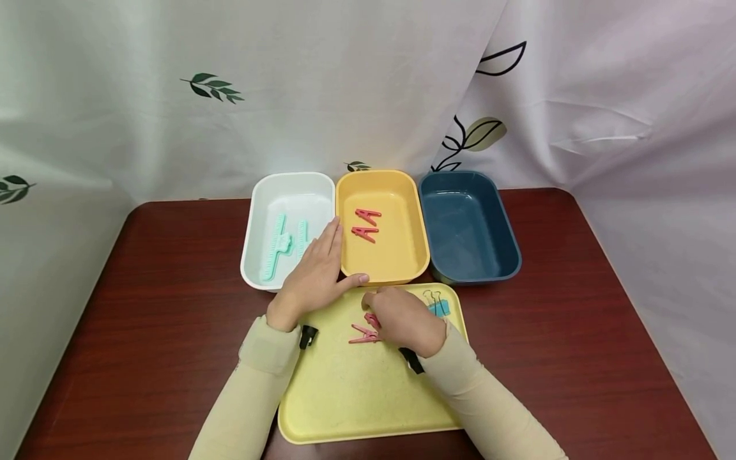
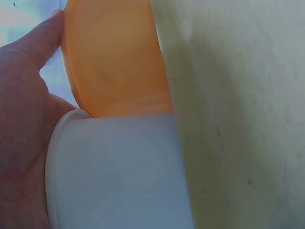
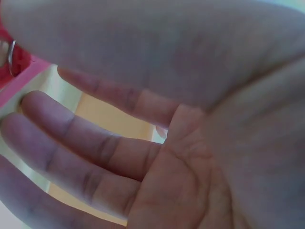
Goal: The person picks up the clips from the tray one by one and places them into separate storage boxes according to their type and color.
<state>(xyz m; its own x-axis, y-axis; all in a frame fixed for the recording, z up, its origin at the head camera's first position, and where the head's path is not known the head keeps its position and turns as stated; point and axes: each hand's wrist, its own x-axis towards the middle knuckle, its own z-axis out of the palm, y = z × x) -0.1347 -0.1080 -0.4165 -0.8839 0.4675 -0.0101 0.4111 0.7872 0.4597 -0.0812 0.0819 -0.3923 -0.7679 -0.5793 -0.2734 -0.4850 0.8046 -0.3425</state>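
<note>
Through the head view I see my right grip (image 1: pixel 404 317) low over a flat yellow plastic tray (image 1: pixel 368 399), its fingers bent downward. Just by its thumb side is a red plastic clothespin (image 1: pixel 372 319) with a metal spring, partly covered by the hand; the right wrist view shows loosely curved fingers, but I cannot tell whether thumb and finger pinch it. A second, pinkish-red plastic clothespin (image 1: pixel 365 335) lies on the tray beside it, nearer me. To the grip's right sits at least one light-blue binder clip (image 1: pixel 440 308) with wire handles.

My left grip (image 1: pixel 315 273) is flat, fingers straight and thumb spread, holding nothing. It lies across the rims of a white rectangular plastic bin (image 1: pixel 307 195) and a deep-yellow one (image 1: pixel 402 246), overlapping one of two mint-green ridged clips (image 1: pixel 280 244) in the white bin. Its thumb reaches over the yellow bin's near wall, which stands just beyond my right grip; two more red clothespins (image 1: pixel 365 234) lie inside. Ahead and right is a dark-blue plastic bin (image 1: pixel 467 223).
</note>
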